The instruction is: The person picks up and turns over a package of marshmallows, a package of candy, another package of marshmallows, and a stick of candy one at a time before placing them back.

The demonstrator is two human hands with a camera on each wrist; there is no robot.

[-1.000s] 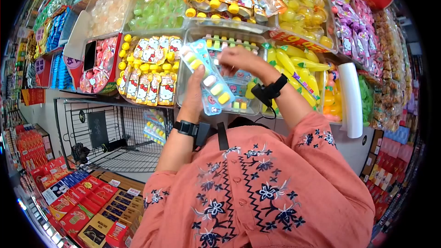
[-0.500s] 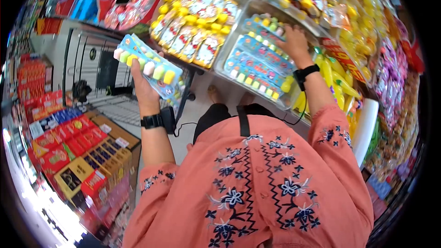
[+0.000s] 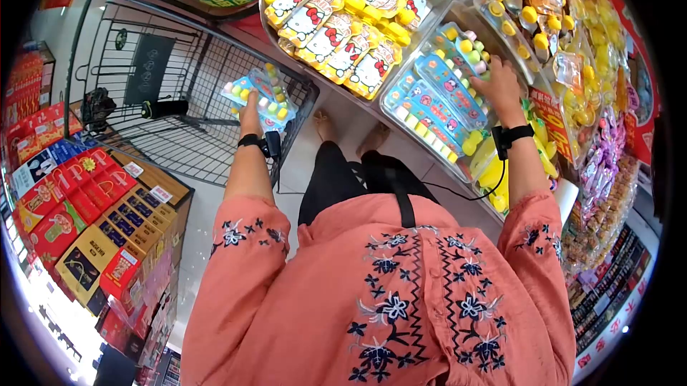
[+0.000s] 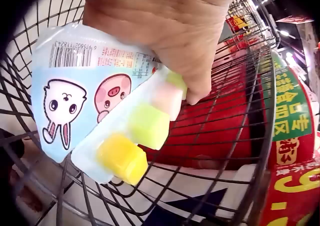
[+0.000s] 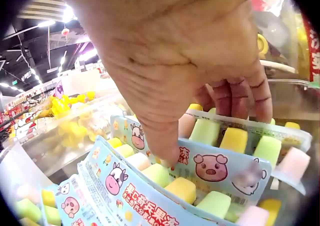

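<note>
My left hand (image 3: 250,118) is over the shopping cart (image 3: 207,57) and grips a blue pack of jelly cups (image 4: 70,98) by its edge. A rabbit and a pig are printed on the pack, and yellow, green and pink cups stand out along one side. My right hand (image 3: 503,89) reaches into a clear bin of similar packs (image 3: 444,100). There, thumb in front and fingers behind, it pinches the upper edge of a standing jelly pack (image 5: 212,167). Another jelly pack (image 5: 130,188) with a cow print leans in front of that one.
Beside the jelly bin is a tub of yellow-capped cat-print pouches (image 3: 343,42). Yellow banana-shaped packs (image 3: 490,171) lie near my right forearm. Red and gold gift boxes (image 3: 93,214) are stacked at the left. The cart's wire rim (image 3: 297,125) stands close to my left wrist.
My left hand has carried its jelly packs away from the bin, left and over the cart. My right hand has let go of those packs, reached into the bin and taken hold of another.
</note>
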